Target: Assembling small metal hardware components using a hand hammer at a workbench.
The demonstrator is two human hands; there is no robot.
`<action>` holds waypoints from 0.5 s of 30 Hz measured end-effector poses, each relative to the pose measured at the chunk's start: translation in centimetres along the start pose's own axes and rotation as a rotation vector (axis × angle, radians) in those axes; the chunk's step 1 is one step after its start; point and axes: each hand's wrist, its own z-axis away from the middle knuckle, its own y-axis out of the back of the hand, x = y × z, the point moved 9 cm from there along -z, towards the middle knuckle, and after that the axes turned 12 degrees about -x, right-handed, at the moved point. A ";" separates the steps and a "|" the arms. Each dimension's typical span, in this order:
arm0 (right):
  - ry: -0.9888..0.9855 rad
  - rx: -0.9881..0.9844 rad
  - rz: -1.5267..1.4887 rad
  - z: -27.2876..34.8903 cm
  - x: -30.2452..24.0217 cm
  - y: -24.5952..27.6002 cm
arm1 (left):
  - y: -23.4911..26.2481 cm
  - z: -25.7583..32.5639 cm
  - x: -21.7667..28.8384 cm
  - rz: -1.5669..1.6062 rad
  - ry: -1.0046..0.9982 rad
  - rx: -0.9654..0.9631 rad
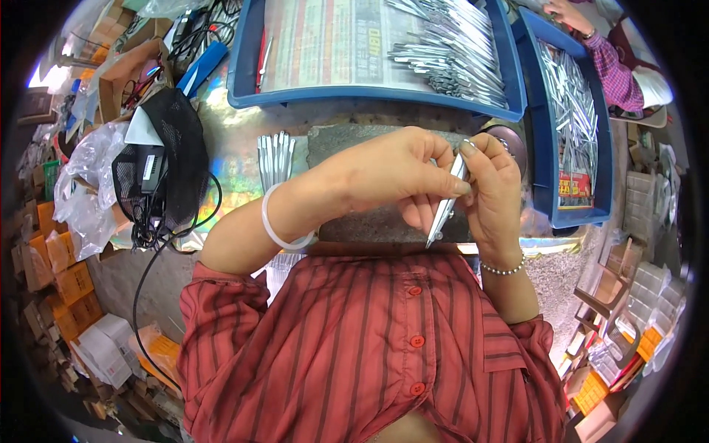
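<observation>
- Nearest, filling the lower middle of the frame, is the wearer's red striped shirt.
- Just above it, right of the frame's centre, the left hand and the right hand meet around a slim silver metal piece. The fingers of both grasp it, the right thumb near its upper end; its narrow tip slants down toward the shirt.
- Beneath the hands, mid-frame, a dark grey slab lies on the shiny tabletop; the forearm with a white bangle crosses over its left part.
- Left of the slab, a bundle of silver pieces lies side by side, its lower ends hidden by that forearm.
- Behind the right hand is a round brownish object, partly covered.
- At left, a black mesh bag crowds the tabletop beside clear plastic; a black cable trails down past the edge.
- Across the top centre, a blue tray holds printed paper and, at its right, heaped silver pieces.
- At upper right, a second blue tray holds more loose pieces.
- Beyond it, in the upper right corner, are another person's hand and checked sleeve.
</observation>
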 end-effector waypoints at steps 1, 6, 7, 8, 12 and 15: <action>0.008 0.009 -0.001 0.5 -0.5 0.1 | -0.3 0.0 0.3 -0.031 -0.027 -0.008; 0.140 0.085 0.200 4.9 -4.9 5.0 | -0.3 2.2 0.3 -0.115 -0.078 0.167; 0.159 0.128 0.345 5.9 -5.5 6.9 | 0.0 3.0 0.3 -0.053 -0.114 0.244; 0.133 0.208 0.436 6.7 -5.4 9.0 | 0.0 3.2 0.0 0.005 -0.124 0.245; 0.120 0.422 1.154 8.3 -4.0 14.0 | -0.1 4.7 0.0 0.080 -0.318 0.379; 0.078 0.534 1.361 7.4 -1.3 15.9 | -0.1 4.6 -0.2 0.168 -0.444 0.427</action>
